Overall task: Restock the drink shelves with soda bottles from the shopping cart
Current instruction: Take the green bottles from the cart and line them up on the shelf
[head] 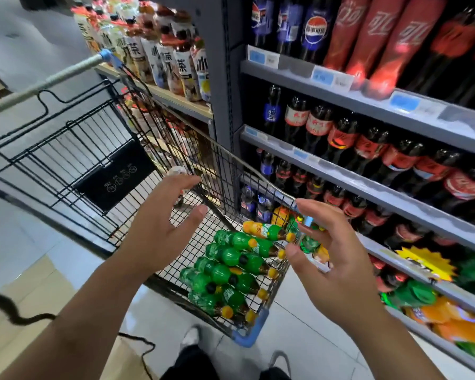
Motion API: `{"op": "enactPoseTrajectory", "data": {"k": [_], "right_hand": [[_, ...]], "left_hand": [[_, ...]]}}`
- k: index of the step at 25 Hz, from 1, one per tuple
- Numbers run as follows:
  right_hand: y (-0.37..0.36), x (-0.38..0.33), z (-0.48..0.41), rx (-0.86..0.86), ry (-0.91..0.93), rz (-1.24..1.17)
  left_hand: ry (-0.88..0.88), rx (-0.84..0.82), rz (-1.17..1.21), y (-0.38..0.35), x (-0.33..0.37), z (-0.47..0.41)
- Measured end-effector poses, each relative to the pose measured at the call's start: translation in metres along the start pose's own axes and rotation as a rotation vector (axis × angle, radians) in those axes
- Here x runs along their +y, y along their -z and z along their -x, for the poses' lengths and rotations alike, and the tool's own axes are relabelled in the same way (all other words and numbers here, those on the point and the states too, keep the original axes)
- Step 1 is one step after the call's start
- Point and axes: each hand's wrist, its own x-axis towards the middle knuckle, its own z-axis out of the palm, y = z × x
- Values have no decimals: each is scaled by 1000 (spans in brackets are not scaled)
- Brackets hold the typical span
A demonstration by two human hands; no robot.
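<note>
A black wire shopping cart (99, 149) stands in front of me. Several green soda bottles (228, 267) with yellow caps lie piled in its near right corner. My left hand (159, 226) hovers over the cart's basket, fingers spread, holding nothing. My right hand (332, 259) hangs above the cart's right rim beside the pile, fingers relaxed and empty. The drink shelves (368, 182) rise on the right, packed with cola bottles (368, 146). Green and orange soda bottles (428, 305) fill the lowest shelf in view.
A second shelf unit (176, 98) behind the cart carries tea bottles (162, 58). The cart's grey handle (39, 86) points to the left. A black cable (17, 316) trails over the tiled floor at the lower left. My shoes (192, 335) show below the cart.
</note>
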Motion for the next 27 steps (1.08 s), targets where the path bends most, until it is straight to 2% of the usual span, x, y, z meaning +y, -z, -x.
{"op": "enactPoseTrajectory", "data": {"k": [4,8,13,16,21,24,27], "right_hand": [[-57,21,-11,148,-112,36],[-116,46,-18,337,-209,46],[-160,89,-21,466,-332,43],[-176,121,-19,515,-450,46],[-193,173,-6,593,-665,53],[-198,196,-1,567,-815,104],[-203,213,2,508,-939,163]], "left_hand": [[-37,-155,105,-14,-62,-39],[-119,-364,70,-36,-119,-79],[-201,-517,58,-97,-158,-106],[-247,-632,100,-147,-174,-112],[-230,-935,60,-224,-208,-112],[-196,-1072,-19,-251,-226,-107],[-238,-1148,-29,-272,-240,-104]]}}
